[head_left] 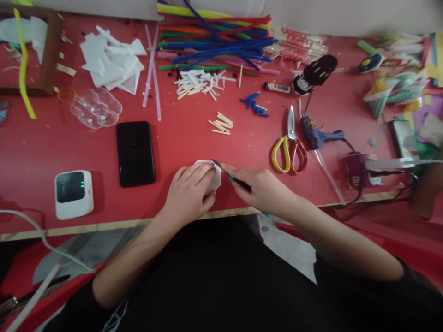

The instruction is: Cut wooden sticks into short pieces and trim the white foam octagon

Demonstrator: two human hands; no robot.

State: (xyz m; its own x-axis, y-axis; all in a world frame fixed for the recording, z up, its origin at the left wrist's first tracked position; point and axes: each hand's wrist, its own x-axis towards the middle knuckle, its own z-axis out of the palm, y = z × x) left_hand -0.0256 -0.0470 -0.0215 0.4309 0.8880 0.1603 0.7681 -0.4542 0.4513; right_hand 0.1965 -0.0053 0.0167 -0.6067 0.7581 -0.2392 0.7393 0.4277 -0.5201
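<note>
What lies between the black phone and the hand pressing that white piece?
Only bare red table between phone and left hand, seen in the head view.

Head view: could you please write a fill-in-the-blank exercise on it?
The left hand presses a small ____ piece onto the table.
The right hand grips a thin tool beside scissors with one red and one ____ handle.
The black phone lies ____ of the left hand.
Missing: white; yellow; left.

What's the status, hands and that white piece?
Left hand flat on white piece, pinning it to red table. Right hand grips thin dark tool, tip at piece's top edge. Phone left, scissors right, both apart.
</note>
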